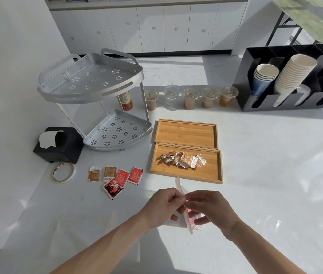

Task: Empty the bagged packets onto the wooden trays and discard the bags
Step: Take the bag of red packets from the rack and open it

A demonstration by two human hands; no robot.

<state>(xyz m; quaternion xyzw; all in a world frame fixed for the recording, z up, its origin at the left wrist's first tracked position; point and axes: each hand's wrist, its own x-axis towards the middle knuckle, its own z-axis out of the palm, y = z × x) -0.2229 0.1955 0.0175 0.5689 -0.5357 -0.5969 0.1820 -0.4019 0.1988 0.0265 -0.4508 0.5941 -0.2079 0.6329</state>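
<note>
From the head camera, both bare hands met low in the middle of a white table [275,155]. The left hand [162,207] and the right hand [212,209] each pinched the same clear plastic bag [184,204] between thumb and fingertips, fingers narrowed on its top edge; something pink showed through the lower part of the bag.

Just beyond the hands lay two wooden trays, long sides touching. The near tray [212,173] held a loose pile of brown and silver packets [184,160] — the far tray [186,133] held nothing.

Left of the near tray, five red and brown sachets [115,177] lay flat on the table beside a roll of tape [64,172]. Behind them stood a black napkin holder [61,147] and a two-tier metal rack [97,99].

Along the back stood five lidded plastic cups [191,97] — most with brown drink — and a black organiser [291,76] holding stacked paper cups [293,74].
</note>
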